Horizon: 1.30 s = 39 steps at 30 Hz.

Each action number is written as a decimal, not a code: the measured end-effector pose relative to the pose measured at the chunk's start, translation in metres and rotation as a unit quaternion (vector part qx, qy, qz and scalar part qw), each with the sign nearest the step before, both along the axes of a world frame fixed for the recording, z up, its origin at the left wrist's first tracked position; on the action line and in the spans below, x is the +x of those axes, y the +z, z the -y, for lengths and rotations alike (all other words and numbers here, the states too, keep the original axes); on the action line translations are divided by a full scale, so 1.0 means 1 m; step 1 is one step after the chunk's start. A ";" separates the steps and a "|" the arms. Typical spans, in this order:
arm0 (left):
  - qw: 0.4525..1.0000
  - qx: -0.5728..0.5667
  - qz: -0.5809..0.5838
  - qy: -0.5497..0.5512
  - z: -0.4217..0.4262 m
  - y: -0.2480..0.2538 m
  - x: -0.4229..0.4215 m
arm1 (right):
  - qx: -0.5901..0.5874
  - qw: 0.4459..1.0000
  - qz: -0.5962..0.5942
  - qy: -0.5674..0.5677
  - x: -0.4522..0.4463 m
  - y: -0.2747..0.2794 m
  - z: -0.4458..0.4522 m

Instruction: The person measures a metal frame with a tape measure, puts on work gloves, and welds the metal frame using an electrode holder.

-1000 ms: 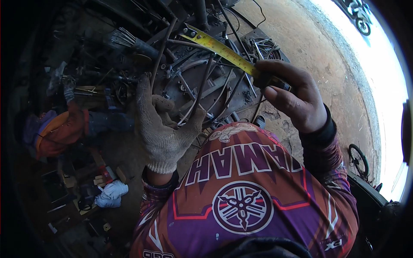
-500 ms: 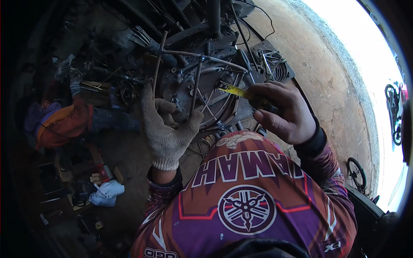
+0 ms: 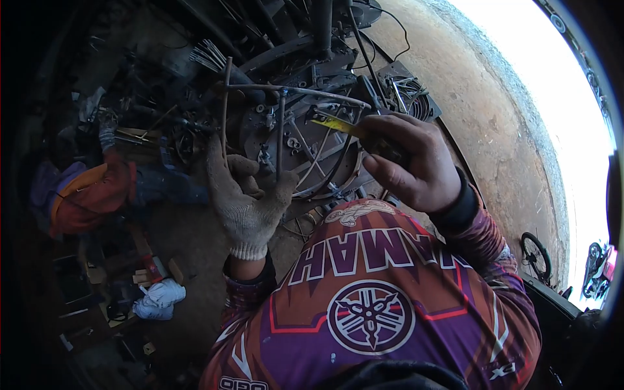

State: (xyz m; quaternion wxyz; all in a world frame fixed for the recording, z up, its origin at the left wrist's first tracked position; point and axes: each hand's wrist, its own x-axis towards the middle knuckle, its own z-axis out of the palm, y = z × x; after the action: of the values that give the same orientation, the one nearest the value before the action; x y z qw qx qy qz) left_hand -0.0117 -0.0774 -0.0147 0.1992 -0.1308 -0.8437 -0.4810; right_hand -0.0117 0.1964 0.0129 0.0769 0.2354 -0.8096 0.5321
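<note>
Left hand [image 3: 247, 207], in a knit work glove [image 3: 242, 224], reaches forward with wrist roughly straight, forefinger lying up along one rod and thumb set against a second. Grip spans both rods of a thin metal frame [image 3: 281, 130]; other fingers curl in between. Frame stands off the glove toward the top of view, over a round dark plate [image 3: 250, 138] cluttered with small hardware; its cross rod [image 3: 305, 92] runs left to right.

Right hand [image 3: 413, 162], bare, comes in from the right with wrist bent inward, knuckles up, fingers wrapped over a tape measure [image 3: 338, 124] and thumb underneath. Short yellow blade sticks out leftward, tip near the frame's rods; contact, cannot tell. Scale marks too small to read.

Writing: jersey [image 3: 286, 351] has big white-edged letters [image 3: 335, 255], upside down to camera, readable as AMAH, remainder curving away. Round emblem [image 3: 370, 316] below, tuning-fork-like shapes in a ring. OGIO at lower left edge [image 3: 244, 383]; lower right logo [image 3: 502, 371] ends in X, first letter unclear.

Around: co-worker in orange [image 3: 84, 205] at left, coiled part [image 3: 419, 107] beyond the right hand, bicycle wheel [image 3: 536, 257] far right.
</note>
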 end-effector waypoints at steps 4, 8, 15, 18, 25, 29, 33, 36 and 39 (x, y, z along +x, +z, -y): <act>0.988 0.146 0.057 0.012 0.027 -0.005 -0.013 | -0.025 0.997 0.008 -0.073 0.005 -0.032 -0.015; 0.949 0.286 0.134 -0.008 0.062 -0.027 -0.030 | -0.058 0.974 0.185 -0.116 0.009 -0.050 -0.019; 0.844 0.496 0.189 -0.069 0.076 -0.061 -0.054 | -0.069 0.966 0.229 -0.094 -0.004 -0.057 -0.006; 0.794 0.553 0.215 -0.130 0.088 -0.081 -0.062 | -0.058 0.964 0.240 -0.098 -0.005 -0.064 0.001; 0.750 0.598 0.250 -0.134 0.109 -0.100 -0.065 | 0.021 0.940 0.273 -0.201 0.004 -0.082 0.030; 0.685 0.658 0.272 -0.154 0.123 -0.121 -0.075 | 0.022 0.948 0.283 -0.146 0.008 -0.085 0.049; 0.566 0.735 0.299 -0.223 0.137 -0.151 -0.082 | -0.046 0.940 0.319 -0.112 0.009 -0.097 0.062; 0.591 0.724 0.318 -0.158 0.134 -0.146 -0.077 | -0.097 0.912 0.384 -0.110 0.007 -0.094 0.067; 0.620 0.702 0.340 -0.084 0.125 -0.126 -0.070 | -0.153 0.881 0.440 -0.089 0.007 -0.101 0.064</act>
State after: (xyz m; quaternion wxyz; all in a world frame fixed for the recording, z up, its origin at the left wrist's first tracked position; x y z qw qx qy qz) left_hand -0.0820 -0.2022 -0.1408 -0.1120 0.1518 -0.2429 -0.9515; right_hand -0.0050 0.1326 -0.0879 -0.2048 -0.1109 -0.6866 0.6887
